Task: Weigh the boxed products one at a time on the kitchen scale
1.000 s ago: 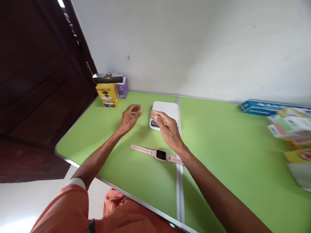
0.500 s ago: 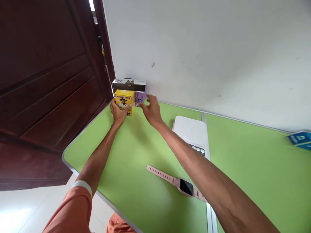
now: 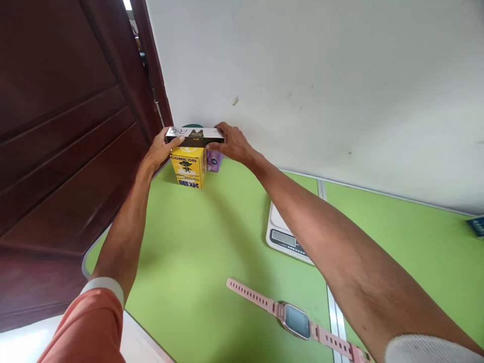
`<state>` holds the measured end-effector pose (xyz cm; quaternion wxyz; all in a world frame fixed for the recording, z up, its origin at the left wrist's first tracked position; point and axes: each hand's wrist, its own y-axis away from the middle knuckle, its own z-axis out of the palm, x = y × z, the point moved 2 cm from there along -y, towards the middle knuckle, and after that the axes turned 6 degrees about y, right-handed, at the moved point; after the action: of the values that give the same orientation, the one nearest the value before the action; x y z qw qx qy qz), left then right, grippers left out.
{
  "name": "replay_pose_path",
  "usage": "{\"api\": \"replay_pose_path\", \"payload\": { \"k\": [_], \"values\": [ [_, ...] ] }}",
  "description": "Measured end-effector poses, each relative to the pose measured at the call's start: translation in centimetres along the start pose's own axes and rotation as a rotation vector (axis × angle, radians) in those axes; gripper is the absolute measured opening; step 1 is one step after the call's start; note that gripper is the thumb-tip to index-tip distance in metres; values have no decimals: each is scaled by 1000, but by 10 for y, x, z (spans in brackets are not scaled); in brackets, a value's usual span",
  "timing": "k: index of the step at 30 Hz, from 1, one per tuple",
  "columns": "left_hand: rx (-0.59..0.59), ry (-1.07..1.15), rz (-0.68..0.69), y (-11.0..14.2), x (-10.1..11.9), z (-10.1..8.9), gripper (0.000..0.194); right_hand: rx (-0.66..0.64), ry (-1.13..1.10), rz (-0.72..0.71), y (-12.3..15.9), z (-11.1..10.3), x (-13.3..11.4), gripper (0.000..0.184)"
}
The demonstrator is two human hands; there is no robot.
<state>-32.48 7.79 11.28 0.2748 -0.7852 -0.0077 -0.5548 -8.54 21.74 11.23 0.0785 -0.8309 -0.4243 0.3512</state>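
Both hands grip a long black-and-white box [image 3: 196,140] near the wall, one at each end. My left hand [image 3: 159,151] is closed on its left end, thumb across the front face. At the right end, my right hand [image 3: 235,144] holds it between the thumb in front and the fingers on top. Directly below and in front stands a yellow box [image 3: 188,169] printed "COME ON". A purple pack [image 3: 214,160] shows behind it to the right, partly hidden. The rim of a dark green round thing [image 3: 192,125] peeks out behind the long box.
On the green table [image 3: 181,242] a pink-strapped smartwatch [image 3: 297,320] lies near the front. A white kitchen scale [image 3: 282,227] is partly covered by my right forearm. A blue box [image 3: 477,226] sits at the far right. A dark wooden door [image 3: 64,126] borders the left side.
My left hand has moved up from the yellow box to the long box's left end. My right hand has moved from beside the purple pack to its right end. The view has shifted slightly.
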Motion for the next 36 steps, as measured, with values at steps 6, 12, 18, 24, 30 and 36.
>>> {"api": "replay_pose_path", "payload": {
  "k": [6,12,18,24,30,36],
  "values": [
    [28,-113,248,12,55,13,70,56,-38,3,44,-54,-15,73],
    [-111,35,231,50,75,102,68,163,-123,174,171,-125,-6,76],
    [-359,164,-33,122,48,222,57,239,-137,523,303,-147,30,74],
    [-359,99,-115,151,30,267,55,352,-282,654,354,-126,60,75],
    [-319,180,-141,161,17,273,67,486,-385,656,359,-99,66,102],
    [-181,140,-157,171,11,271,84,579,-432,610,368,-91,58,92]
  ]
}}
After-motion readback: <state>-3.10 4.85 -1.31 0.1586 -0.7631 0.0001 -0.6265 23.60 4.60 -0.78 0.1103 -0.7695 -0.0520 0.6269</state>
